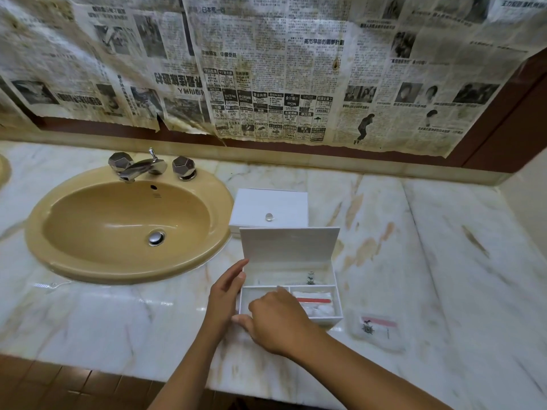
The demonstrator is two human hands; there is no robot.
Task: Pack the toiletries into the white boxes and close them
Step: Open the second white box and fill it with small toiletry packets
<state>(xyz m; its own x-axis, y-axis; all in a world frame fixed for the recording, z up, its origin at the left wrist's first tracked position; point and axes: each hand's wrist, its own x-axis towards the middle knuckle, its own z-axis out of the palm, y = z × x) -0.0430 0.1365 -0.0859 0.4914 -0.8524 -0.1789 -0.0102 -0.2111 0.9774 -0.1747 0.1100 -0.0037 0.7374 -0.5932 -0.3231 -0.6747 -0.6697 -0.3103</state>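
Head camera looks down on a marble surface [414,261], and both hands are at the open white box [331,316] near its front edge. Left hand [226,294] lies flat against the box's left wall, fingers straight, steadying it. Right hand [276,324] hovers over the front-left compartment with its fingers curled down and the thumb at the front-left corner; whether it pinches anything I cannot tell, the knuckles hide it. Lid [288,247] stands upright behind.

Front-right compartment holds a red-striped stick [313,300] lying over white cotton pads [321,310]. Back compartment carries a clear sachet [309,279] with a small dark crest, its writing too small to read.

Just right of the box, flat on the marble, sits a plastic packet [377,328] with a pink band and the same dark crest; its lettering is not legible either. Behind the open box, touching or nearly so, stands a closed white box [268,207] with a clear round knob on top.

Off to the left is a tan oval sink [59,253] with a chrome faucet [142,168] and two faceted handles. Yellowed Chinese-language newspaper [266,69] covers the wall; one ad shows "RM299".
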